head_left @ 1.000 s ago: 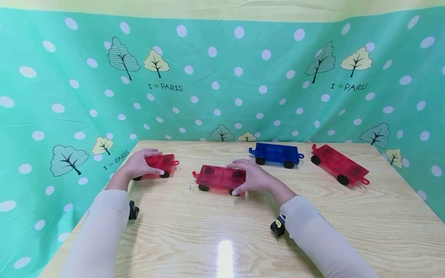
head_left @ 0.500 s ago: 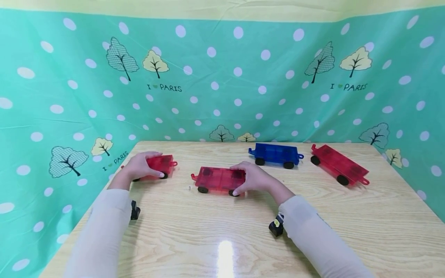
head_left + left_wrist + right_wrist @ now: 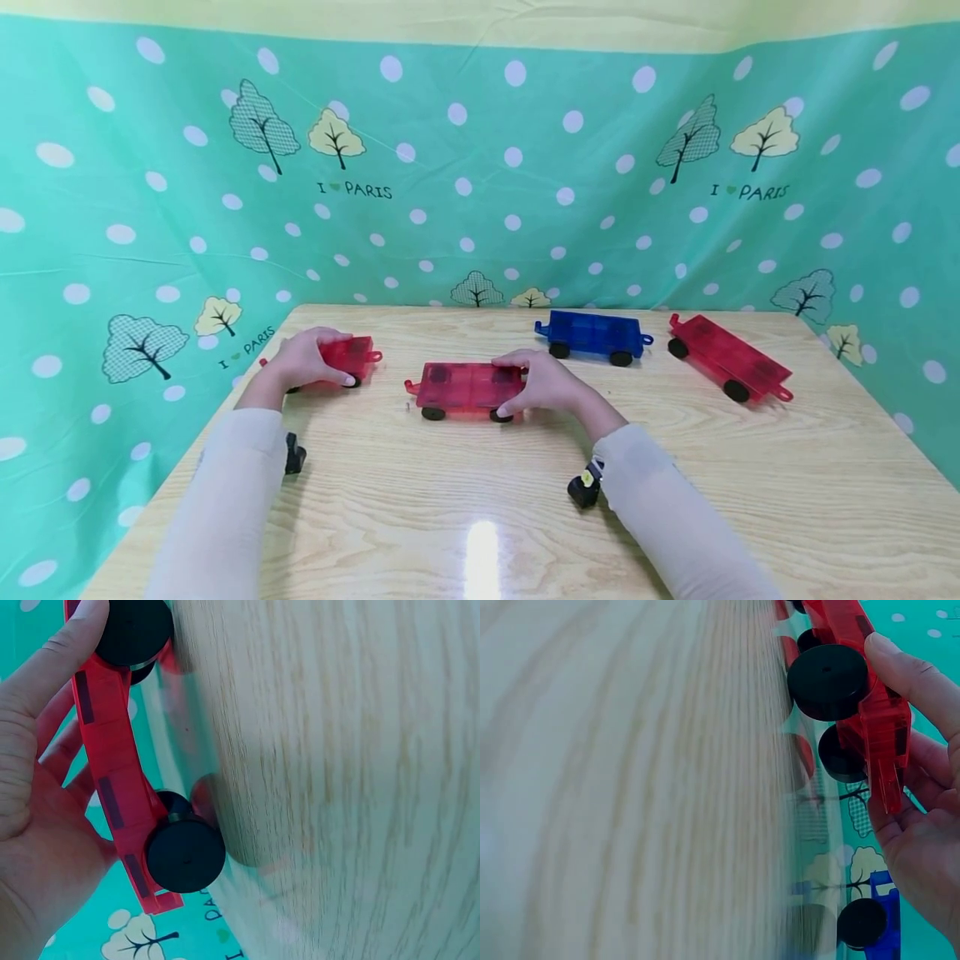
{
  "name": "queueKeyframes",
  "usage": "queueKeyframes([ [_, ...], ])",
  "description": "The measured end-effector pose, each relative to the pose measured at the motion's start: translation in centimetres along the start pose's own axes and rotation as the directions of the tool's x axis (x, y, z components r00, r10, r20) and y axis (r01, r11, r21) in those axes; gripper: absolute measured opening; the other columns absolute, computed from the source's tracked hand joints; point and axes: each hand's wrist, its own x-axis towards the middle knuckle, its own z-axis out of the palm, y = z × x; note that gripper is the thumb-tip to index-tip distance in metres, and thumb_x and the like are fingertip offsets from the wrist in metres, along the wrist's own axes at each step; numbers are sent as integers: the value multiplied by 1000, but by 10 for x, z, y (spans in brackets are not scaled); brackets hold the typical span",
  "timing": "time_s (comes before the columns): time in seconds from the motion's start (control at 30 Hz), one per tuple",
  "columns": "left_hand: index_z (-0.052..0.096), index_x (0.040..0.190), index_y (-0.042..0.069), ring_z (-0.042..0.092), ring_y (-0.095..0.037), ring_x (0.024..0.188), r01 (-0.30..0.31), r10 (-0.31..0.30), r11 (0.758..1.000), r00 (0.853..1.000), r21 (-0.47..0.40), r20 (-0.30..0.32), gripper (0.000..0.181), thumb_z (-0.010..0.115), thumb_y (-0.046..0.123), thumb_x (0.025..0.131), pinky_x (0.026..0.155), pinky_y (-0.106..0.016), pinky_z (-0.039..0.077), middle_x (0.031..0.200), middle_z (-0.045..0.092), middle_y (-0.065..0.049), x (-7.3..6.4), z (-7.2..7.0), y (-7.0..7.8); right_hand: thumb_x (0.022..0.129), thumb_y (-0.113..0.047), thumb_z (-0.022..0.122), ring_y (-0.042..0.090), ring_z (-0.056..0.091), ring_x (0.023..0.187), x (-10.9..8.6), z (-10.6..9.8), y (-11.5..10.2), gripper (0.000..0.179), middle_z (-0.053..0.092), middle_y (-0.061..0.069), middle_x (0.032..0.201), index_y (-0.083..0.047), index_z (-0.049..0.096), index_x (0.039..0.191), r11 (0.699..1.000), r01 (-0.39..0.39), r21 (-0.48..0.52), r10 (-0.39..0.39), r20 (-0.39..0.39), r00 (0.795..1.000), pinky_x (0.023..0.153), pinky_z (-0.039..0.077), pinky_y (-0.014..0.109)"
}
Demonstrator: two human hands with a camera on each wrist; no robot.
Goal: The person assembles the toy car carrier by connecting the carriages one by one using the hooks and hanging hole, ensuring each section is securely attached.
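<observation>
At the left of the head view, my left hand (image 3: pixel 302 360) grips a translucent red toy train car (image 3: pixel 357 355) from above, the thumb low by a black wheel. The left wrist view shows the thumb on the near side of this car (image 3: pixel 114 761) and the fingers behind it. Mid-table, my right hand (image 3: pixel 553 382) holds the right end of another red train car (image 3: pixel 467 383), thumb in front and fingers over the back. Its hook points left, toward the loop on the first car, with a gap between. In the right wrist view, the thumb (image 3: pixel 915 671) presses the car's side.
A blue train car (image 3: pixel 596 333) stands behind my right hand, near the table's back edge. Farther right, a third red train car (image 3: pixel 727 357) sits at an angle. A green dotted cloth (image 3: pixel 465 167) hangs behind the wooden table (image 3: pixel 390 500).
The right hand has slid its red train car slightly left and a little nearer to me. The left hand and its car have shifted only slightly toward me.
</observation>
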Motion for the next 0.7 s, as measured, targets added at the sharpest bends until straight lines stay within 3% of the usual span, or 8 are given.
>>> queueKeyframes([
  [0.13, 49, 142, 4, 41, -42, 123, -25, 25, 1000, 1000, 12, 5, 91, 90, 35, 67, 86, -51, 52, 139, 45, -22, -1, 0, 1, 65, -23, 93, 32, 65, 54, 2, 2, -1, 81, 44, 6, 146, -23, 58, 137, 996, -37, 81, 36, 14, 999, 65, 56, 34],
  [0.33, 49, 143, 7, 38, -44, 125, -26, 26, 1000, 1000, 11, 12, 91, 90, 37, 67, 88, -53, 50, 142, 41, -23, -3, 0, 5, 64, -27, 93, 28, 65, 51, 7, 4, 0, 80, 44, 8, 147, -25, 59, 136, 996, -37, 84, 37, 2, 999, 92, 49, 34],
  [0.5, 50, 143, 9, 37, -44, 126, -42, 42, 998, 999, 44, 10, 93, 90, 41, 66, 89, -54, 50, 143, 41, -22, -3, 0, 10, 64, -25, 93, 32, 62, 49, 10, 4, 0, 80, 46, 7, 145, -27, 59, 136, 994, -54, 98, 56, -15, 998, 93, 46, 37],
  [0.57, 51, 143, 10, 38, -43, 125, -47, 47, 997, 999, 56, 8, 93, 90, 42, 65, 88, -54, 51, 143, 42, -22, -3, 0, 12, 63, -26, 94, 32, 63, 56, 12, 4, 2, 79, 49, 5, 143, -28, 60, 135, 995, -48, 84, 51, -33, 998, 97, 45, 39],
  [0.63, 52, 142, 10, 39, -43, 124, -52, 52, 997, 999, 60, 5, 93, 91, 43, 64, 88, -54, 51, 142, 43, -21, -3, 0, 13, 62, -28, 94, 27, 66, 80, 15, 4, 3, 79, 52, 3, 141, -27, 61, 134, 998, -34, 61, 37, -52, 998, 102, 41, 39],
  [0.7, 53, 141, 10, 39, -43, 125, -64, 63, 996, 998, 68, 3, 93, 91, 43, 63, 88, -54, 51, 142, 43, -21, -4, 0, 14, 62, -29, 94, 22, 60, 105, 18, 4, 4, 78, 54, 1, 139, -27, 62, 133, 999, -23, 40, 26, -66, 998, 104, 40, 40],
])
